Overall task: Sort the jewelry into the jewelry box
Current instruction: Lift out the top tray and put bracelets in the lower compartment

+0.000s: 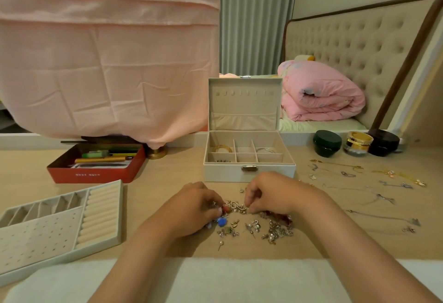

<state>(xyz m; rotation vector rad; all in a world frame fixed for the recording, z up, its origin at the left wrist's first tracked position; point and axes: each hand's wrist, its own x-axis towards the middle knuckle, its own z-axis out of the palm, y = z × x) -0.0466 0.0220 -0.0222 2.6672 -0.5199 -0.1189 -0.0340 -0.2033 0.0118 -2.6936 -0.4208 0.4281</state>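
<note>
A white jewelry box (225, 172) stands open at the table's middle, lid upright. Its compartments hold a gold bangle (222, 148), a silver bangle (266, 150) and small dark pieces (221, 160). In front of it lies a pile of earrings and small charms (254, 223). My left hand (191, 207) rests on the pile's left side, fingers curled on small pieces, among them a blue one (221, 221). My right hand (271, 191) is at the pile's top right, fingertips pinched down on an earring. The box's removable tray (60, 226) lies at the left.
Several necklaces and chains (359, 178) are spread on the table at the right. Behind them stand three jars (357, 143). A red tin with pens (96, 166) sits at the left, under a hanging pink cloth (107, 63). A white towel (239, 278) covers the near edge.
</note>
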